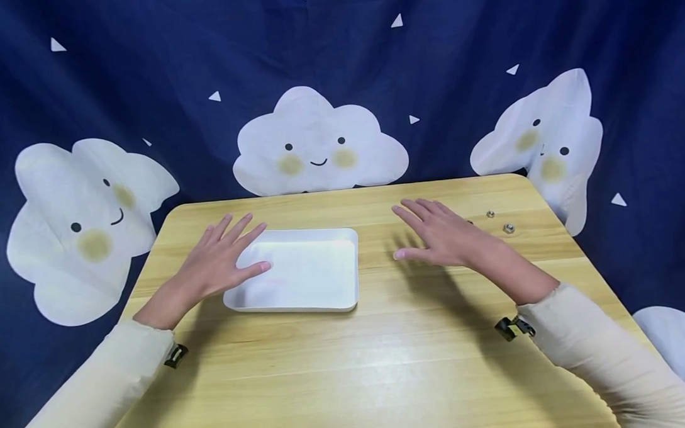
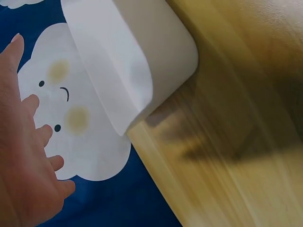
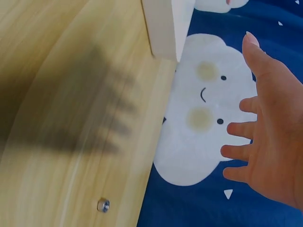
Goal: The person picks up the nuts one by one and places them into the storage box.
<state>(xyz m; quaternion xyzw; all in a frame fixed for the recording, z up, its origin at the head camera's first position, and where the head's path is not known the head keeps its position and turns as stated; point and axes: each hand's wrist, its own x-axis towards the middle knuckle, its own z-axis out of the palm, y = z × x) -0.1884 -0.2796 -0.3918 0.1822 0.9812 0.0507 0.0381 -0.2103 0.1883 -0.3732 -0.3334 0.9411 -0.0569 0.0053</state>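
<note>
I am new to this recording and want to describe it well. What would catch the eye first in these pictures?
The white tray lies in the middle of the wooden table. The left hand is spread at the tray's left end, and the right hand hovers open over bare wood to the tray's right. Behind hangs a dark blue cloth with smiling clouds, and two small metal nuts lie near the far right corner.

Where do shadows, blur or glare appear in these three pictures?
Head view: sharp, with soft glare on the table and a faint shadow under the right hand. Left wrist view: wood grain smeared by blur beside the white tray. Right wrist view: a dark finger-shaped shadow on the wood; the small nut is fairly clear.
</note>
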